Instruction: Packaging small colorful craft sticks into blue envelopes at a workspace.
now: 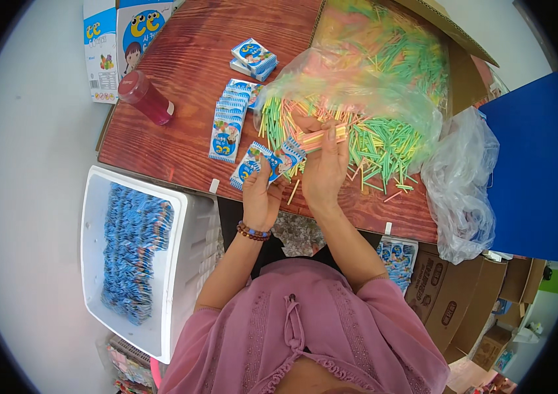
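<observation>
My left hand (pixel 260 197) grips small blue-and-white packets (pixel 247 168) over the table's front edge, its thumb pressed on top. Close beside it, my right hand (pixel 325 169) pinches a short bundle of pink and yellow candy sticks (pixel 323 138). The bundle's left end is at the upper end of a packet; whether it is inside I cannot tell. Behind my hands a big heap of green, yellow and pink sticks (pixel 384 141) spills from a clear plastic bag (pixel 331 79). An overlapping row of packets (pixel 226 131) lies left of the heap, with small packet stacks (pixel 252 56) farther back.
A dark red jar (pixel 146 98) lies on the wooden table (pixel 187 59). Left of me stands a white bin (pixel 88 230) full of blue packets. A crumpled plastic bag (pixel 459 184) hangs at the right edge beside a blue panel (pixel 528 164). Cardboard boxes (pixel 449 295) are below right.
</observation>
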`<state>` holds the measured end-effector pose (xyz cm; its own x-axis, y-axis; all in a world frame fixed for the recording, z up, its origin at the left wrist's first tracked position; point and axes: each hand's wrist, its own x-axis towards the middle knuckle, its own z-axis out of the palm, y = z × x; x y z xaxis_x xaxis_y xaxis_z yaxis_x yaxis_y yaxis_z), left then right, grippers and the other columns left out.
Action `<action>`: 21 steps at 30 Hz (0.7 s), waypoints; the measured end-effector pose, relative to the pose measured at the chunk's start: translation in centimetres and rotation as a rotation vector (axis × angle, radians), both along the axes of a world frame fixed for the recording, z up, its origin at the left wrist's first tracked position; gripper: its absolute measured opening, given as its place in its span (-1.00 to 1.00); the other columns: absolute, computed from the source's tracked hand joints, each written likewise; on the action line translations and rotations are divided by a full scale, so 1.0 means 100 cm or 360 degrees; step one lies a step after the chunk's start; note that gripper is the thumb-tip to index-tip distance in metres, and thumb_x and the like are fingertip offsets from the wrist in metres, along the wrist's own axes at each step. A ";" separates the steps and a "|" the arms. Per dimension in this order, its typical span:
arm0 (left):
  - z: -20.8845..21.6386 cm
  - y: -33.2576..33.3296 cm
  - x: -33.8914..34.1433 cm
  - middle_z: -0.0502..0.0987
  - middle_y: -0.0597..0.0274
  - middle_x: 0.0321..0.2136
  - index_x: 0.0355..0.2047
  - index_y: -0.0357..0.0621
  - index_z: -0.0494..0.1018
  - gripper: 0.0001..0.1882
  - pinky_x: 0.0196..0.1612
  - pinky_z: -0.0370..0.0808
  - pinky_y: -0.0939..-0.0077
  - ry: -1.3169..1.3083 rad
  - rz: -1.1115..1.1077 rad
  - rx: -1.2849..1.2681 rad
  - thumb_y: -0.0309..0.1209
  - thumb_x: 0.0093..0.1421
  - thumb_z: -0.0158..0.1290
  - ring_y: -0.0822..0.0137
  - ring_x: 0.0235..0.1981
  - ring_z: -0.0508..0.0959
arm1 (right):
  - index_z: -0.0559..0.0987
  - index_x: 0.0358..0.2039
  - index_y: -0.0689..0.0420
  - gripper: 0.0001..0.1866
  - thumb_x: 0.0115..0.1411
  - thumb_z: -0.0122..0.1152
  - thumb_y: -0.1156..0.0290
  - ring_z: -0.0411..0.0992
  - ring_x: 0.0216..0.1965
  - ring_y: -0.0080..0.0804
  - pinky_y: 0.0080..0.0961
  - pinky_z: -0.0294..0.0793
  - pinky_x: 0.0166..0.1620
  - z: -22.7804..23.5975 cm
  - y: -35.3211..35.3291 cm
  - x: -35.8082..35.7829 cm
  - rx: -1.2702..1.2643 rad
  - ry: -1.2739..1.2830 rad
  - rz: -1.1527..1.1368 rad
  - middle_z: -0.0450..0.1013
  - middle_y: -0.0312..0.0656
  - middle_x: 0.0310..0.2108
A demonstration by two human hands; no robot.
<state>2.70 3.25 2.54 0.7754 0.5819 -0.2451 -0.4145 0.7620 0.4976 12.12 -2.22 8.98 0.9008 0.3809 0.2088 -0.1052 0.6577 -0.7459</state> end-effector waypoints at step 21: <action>-0.006 0.003 0.004 0.45 0.23 0.03 0.10 -0.16 0.31 -0.59 0.13 0.36 0.32 -0.0184 0.0056 0.0083 -0.20 0.35 -0.11 0.32 0.04 0.45 | 0.26 0.21 0.21 -0.50 0.39 -0.22 0.17 -0.01 0.34 -0.27 -0.33 -0.03 0.31 -0.006 -0.004 -0.019 -0.0536 -0.0514 0.0220 0.13 -0.04 0.28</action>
